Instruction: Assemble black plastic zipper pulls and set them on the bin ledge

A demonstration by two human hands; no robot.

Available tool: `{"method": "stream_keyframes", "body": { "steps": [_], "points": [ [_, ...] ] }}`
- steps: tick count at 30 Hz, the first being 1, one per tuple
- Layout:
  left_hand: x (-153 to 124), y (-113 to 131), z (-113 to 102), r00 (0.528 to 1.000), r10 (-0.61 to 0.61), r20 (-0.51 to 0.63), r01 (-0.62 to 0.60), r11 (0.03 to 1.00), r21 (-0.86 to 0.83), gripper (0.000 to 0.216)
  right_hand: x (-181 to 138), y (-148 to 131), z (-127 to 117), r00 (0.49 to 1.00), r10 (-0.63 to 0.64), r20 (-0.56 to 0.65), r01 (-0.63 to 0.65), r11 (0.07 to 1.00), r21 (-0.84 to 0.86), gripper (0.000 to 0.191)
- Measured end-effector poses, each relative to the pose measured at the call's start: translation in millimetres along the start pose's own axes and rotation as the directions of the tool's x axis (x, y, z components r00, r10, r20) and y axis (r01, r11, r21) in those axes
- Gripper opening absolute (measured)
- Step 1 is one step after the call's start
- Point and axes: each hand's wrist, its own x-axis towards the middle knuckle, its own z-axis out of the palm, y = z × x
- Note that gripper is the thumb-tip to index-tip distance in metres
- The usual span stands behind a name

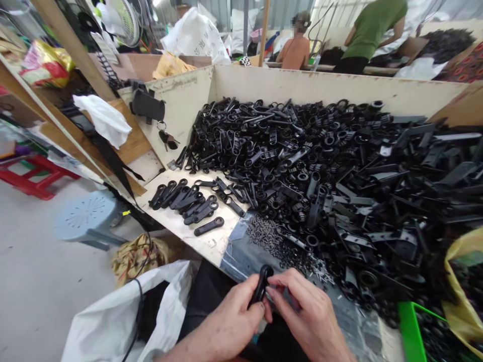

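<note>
My left hand [237, 317] is closed around a black plastic link with a ringed end [261, 286], held tilted up over the front edge of the bench. Close against the link's ringed end, my right hand [307, 306] pinches thumb and fingers together; anything between the fingertips is hidden. Just beyond the hands lies a spread of small dark screws [264, 234], with a patch of shiny silver pins [320, 270] to its right. Similar black links [209, 226] lie in a loose group on the pale board to the left.
A large heap of black plastic parts [271, 136] fills the walled bench [332, 83]. A green bin [413, 332] and yellow bag [456, 271] stand at right. At lower left are a white sack [101, 322] and a blue stool [88, 213]. Two people are in the background.
</note>
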Motion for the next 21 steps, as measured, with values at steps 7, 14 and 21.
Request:
{"method": "stream_keyframes", "body": {
  "steps": [7, 14, 21],
  "points": [
    [-1.2, -6.9, -2.3, 0.996, -0.058, -0.068, 0.057, 0.998, -0.019, 0.041, -1.8, -4.8, 2.9, 1.000, 0.010, -0.010, -0.010, 0.999, 0.037, 0.017],
    [1.5, -4.2, -4.3, 0.980, 0.107, -0.170, -0.077, 0.982, 0.172, 0.036, -6.7, -2.9, 5.1, 0.996, -0.089, -0.023, 0.087, 0.995, -0.054, 0.023],
    [11.9, -3.9, -10.5, 0.967, 0.223, -0.127, -0.157, 0.905, 0.395, 0.023, -3.5, -3.1, 8.7, 0.992, -0.124, 0.018, 0.125, 0.978, -0.164, 0.027]
  ]
}}
